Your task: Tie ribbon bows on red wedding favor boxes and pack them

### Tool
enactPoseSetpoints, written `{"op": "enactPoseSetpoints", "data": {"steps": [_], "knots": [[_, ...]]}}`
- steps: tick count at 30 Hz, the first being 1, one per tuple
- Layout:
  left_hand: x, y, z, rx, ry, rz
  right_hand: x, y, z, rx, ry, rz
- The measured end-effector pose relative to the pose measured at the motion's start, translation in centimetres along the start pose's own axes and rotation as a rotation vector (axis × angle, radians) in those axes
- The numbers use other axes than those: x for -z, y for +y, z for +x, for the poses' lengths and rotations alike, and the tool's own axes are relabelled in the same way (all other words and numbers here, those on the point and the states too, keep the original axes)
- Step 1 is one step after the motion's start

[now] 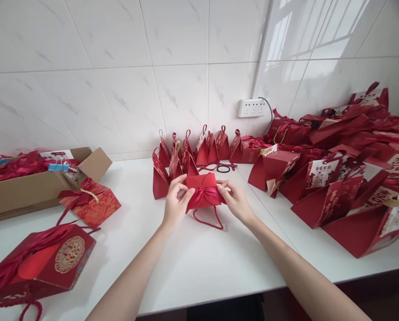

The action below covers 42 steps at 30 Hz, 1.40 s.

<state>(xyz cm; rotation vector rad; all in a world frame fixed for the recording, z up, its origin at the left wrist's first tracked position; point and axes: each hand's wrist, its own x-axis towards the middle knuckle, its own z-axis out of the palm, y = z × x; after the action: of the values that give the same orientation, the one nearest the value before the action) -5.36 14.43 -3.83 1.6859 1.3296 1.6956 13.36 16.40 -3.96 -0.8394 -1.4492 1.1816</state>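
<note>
A small black ring [223, 172] lies on the white table [193, 263]. On the near side of the ring is a bright red box [201, 179] with a shiny bow [206, 194] on it. The left hand [177, 198] pinches one side of the box, with the thumb in front and the fingers bent behind. The right hand [235, 198] pinches the other side the same way, so both hands are closed on it. A twisty red cord [209, 225] hangs out on the near side of the box. I cannot tell if the box touches the table. Pointy red boxes [161, 180] with loops on top stand to the left of the ring and behind it. To the right of the ring is a big heap [339, 198] of dark red boxes, some with white cards. Far to the left of the ring sits a brown carton [26, 196] full of red ribbons and papers. Nearer than the carton, also left of the ring, is an orange-red box [101, 205] with swirls. A big dark red box [52, 263] with a gold round mark is nearer still. Behind the ring, up on the wall [119, 89], is a white socket [251, 108] with a black wire [271, 111].
</note>
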Motion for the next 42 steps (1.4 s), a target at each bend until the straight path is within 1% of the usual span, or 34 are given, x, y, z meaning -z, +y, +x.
{"op": "enactPoseSetpoints", "data": {"steps": [4,9,14,19,22,23,25,27,28,30,33,35,36,38,40,42], "knots": [[-0.2,-0.4,0.1,0.051,0.080,0.060,0.0,-0.1,0.2,-0.039,0.025,-0.036],[-0.4,-0.5,-0.1,0.083,0.093,0.066,0.2,-0.2,0.5,-0.084,0.031,-0.001],[-0.8,-0.2,-0.5,0.069,0.101,0.051,0.4,-0.1,0.4,-0.074,0.005,0.047],[-1.1,-0.2,-0.5,0.101,0.115,0.021,0.5,0.1,0.5,-0.116,-0.005,0.119],[-1.2,-0.2,-0.5,0.090,0.127,0.007,0.5,0.3,0.5,-0.121,-0.024,0.108],[-1.1,-0.2,-0.5,0.072,0.127,0.010,0.5,0.4,0.4,-0.095,-0.044,0.093],[-1.0,-0.2,-0.5,0.021,0.118,0.019,0.6,0.5,0.2,0.021,-0.113,0.033],[-0.8,-0.3,-0.5,-0.029,0.089,0.016,0.8,0.6,0.0,0.164,-0.199,-0.086],[-0.7,-0.4,-0.5,-0.042,0.073,0.008,0.9,0.7,-0.1,0.212,-0.237,-0.162],[-0.5,-0.5,-0.3,-0.041,0.042,-0.016,1.2,0.6,-0.2,0.235,-0.282,-0.298],[-0.3,-0.6,-0.3,-0.034,0.053,-0.006,1.4,0.5,-0.2,0.236,-0.268,-0.422],[-0.3,-0.4,-0.6,-0.114,0.081,0.086,1.5,0.6,-0.1,0.272,-0.217,-0.485],[-0.4,-0.2,-0.8,-0.195,0.074,0.152,1.5,0.8,0.0,0.295,-0.191,-0.513],[-0.6,0.3,-1.2,-0.401,-0.012,0.284,1.4,1.1,0.1,0.351,-0.152,-0.554],[-0.9,0.7,-1.6,-0.597,-0.140,0.374,1.3,1.5,0.1,0.408,-0.140,-0.577],[-1.1,0.9,-1.9,-0.729,-0.208,0.408,1.2,1.7,0.1,0.441,-0.147,-0.594]]}}
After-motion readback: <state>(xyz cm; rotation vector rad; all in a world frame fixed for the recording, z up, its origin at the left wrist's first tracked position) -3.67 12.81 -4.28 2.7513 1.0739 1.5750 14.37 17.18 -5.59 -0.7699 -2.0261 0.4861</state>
